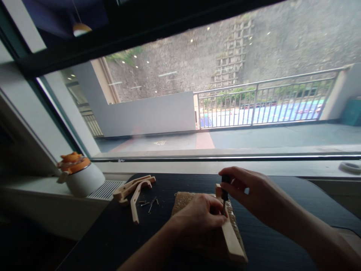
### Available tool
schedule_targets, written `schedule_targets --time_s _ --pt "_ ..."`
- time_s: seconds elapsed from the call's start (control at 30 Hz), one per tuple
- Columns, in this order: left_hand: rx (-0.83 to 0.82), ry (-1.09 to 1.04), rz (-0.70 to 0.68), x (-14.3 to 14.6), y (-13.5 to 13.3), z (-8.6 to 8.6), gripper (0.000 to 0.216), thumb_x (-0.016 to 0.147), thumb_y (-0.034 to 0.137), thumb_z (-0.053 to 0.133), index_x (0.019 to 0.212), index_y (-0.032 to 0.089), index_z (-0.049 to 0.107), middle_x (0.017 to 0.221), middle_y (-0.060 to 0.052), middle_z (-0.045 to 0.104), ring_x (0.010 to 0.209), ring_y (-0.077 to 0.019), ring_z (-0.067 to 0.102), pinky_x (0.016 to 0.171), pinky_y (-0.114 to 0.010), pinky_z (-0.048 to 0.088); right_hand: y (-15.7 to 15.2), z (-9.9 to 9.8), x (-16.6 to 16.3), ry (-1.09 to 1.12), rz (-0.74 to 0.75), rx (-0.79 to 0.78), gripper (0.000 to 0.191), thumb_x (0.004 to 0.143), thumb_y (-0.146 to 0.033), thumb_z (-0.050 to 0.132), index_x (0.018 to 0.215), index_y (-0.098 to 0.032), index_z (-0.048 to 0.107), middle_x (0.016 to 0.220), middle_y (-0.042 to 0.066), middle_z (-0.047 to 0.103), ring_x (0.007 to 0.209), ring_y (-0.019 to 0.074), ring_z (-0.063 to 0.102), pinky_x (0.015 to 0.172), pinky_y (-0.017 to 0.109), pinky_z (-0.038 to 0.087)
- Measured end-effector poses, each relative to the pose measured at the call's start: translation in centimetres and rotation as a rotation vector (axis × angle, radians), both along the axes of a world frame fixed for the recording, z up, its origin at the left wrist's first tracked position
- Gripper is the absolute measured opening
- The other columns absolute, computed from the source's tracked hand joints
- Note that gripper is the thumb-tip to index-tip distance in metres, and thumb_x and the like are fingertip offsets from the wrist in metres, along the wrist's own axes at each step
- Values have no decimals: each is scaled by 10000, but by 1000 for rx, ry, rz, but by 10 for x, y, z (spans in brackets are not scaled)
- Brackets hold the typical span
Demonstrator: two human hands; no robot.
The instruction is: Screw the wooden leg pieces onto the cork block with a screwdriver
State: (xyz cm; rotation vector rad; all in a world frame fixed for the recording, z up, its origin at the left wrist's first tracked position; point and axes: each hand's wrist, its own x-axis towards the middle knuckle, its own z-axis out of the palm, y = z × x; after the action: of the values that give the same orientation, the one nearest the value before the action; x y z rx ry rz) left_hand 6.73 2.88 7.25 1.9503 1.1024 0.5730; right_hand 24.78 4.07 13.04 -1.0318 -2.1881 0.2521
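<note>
My right hand (248,186) grips the dark handle of a screwdriver (225,194), held upright with its shaft pointing down. Beneath it lies a pale wooden strip (232,239) on a brown, ridged pad wrapped in clear film (182,199). My left hand (200,212) is closed at the strip, thumb and forefinger pinched together around the screwdriver's tip. The fingers hide the tip and whatever they pinch there. Left of the pad, several loose metal screws (152,204) lie on the dark table (158,233).
Curved wooden pieces with holes (137,199) rest at the table's left edge. On the sill behind them, a white pot with an orange animal-shaped lid (81,175) stands by a vent grille (107,189). A white ring-shaped object (349,168) sits on the right sill, below a large window.
</note>
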Motion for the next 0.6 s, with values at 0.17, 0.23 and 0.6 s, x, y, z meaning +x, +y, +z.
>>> schedule_targets --time_s 0.17,0.23,0.6 --pt "7 -11 0 1 0 -2 186 771 292 558 840 191 698 816 18 655 778 -139 590 665 -191 415 -3 1 -2 -10 -29 6 151 821 -339 587 916 -229 627 689 -5 689 542 133 602 493 225 457" --pt "19 -13 8 1 0 -1 170 769 284 565 829 197 699 839 22 662 815 -143 599 697 -189 423 -5 2 -3 15 13 4 222 836 -294 564 1042 -250 632 778 7 721 563 127 627 510 219 471" --pt "42 -23 -11 -1 0 -1 189 770 273 564 852 185 710 805 17 661 756 -134 590 647 -183 413 0 -1 -3 10 24 15 253 866 -268 500 1089 -239 617 831 26 726 609 137 637 524 221 467"
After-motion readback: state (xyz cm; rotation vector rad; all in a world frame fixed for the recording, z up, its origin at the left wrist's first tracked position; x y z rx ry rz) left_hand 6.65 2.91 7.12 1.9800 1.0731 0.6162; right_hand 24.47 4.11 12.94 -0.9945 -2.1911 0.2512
